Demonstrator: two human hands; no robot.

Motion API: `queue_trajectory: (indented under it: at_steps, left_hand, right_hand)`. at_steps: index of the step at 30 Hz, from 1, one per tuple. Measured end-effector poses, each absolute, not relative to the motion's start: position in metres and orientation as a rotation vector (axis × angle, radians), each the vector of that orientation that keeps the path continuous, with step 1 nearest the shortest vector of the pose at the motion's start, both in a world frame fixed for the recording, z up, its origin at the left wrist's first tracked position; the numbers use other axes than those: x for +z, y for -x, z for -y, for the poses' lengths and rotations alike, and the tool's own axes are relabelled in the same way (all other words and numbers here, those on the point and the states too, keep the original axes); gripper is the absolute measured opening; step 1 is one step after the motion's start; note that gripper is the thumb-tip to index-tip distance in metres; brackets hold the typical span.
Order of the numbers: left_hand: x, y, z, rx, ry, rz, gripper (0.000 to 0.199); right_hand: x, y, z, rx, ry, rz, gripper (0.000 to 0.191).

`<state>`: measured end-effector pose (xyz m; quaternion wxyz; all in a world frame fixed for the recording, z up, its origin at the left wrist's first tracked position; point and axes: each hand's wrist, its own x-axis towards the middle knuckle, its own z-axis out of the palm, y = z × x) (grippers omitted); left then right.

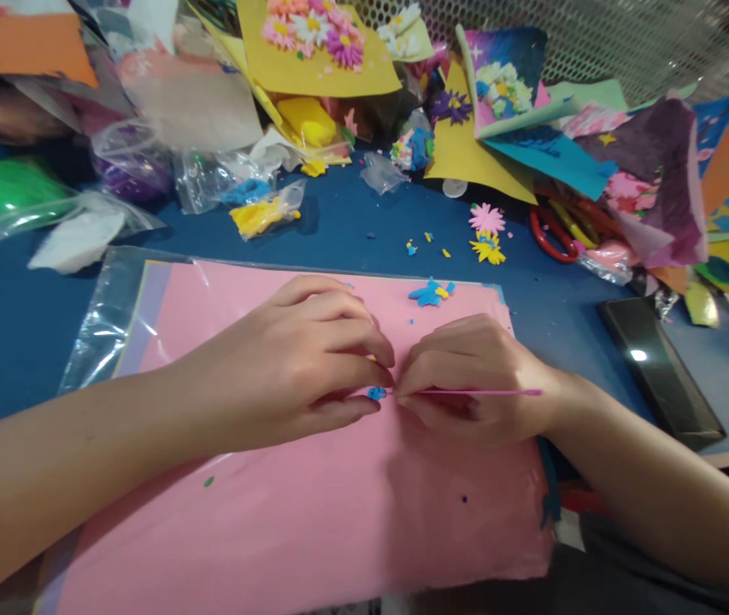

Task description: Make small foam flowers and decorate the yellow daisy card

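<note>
One camera, worn on the person's head, gives the only view. It looks forward and steeply down from above and behind the hands, so the left forearm (82,444) enters from the near left and the right forearm (646,487) from the near right. It sits close to the work: the left hand (293,363) and right hand (473,380) take up the middle of the frame, over a pink sheet (287,512). Beyond them the blue surface (18,342) runs toward the far edge, where a wire mesh panel (562,34) shows at the top right.
</note>
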<state>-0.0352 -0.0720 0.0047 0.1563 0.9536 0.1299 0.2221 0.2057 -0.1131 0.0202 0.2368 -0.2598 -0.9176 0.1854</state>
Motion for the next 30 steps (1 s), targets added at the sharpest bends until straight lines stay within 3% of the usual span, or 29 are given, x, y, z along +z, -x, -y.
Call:
queue_trajectory:
  at_steps: [7, 21, 30]
  left_hand:
    - [0.0035, 0.0354, 0.071, 0.631, -2.71, -0.35, 0.011]
    - [0.0043, 0.0349, 0.0722, 0.627, -2.714, -0.448, 0.019]
    - [0.0022, 0.0368, 0.0697, 0.618, -2.738, -0.407, 0.012]
  right_hand:
    - [0.0198, -0.2044, 0.1137, 0.384, 0.655, 2.572, 0.011]
    - [0.0211, -0.2114, 0.1072, 0.535, 0.637, 2.474, 0.011]
    - [0.0205, -0.2114, 0.1056, 0.507, 0.622, 2.528, 0.011]
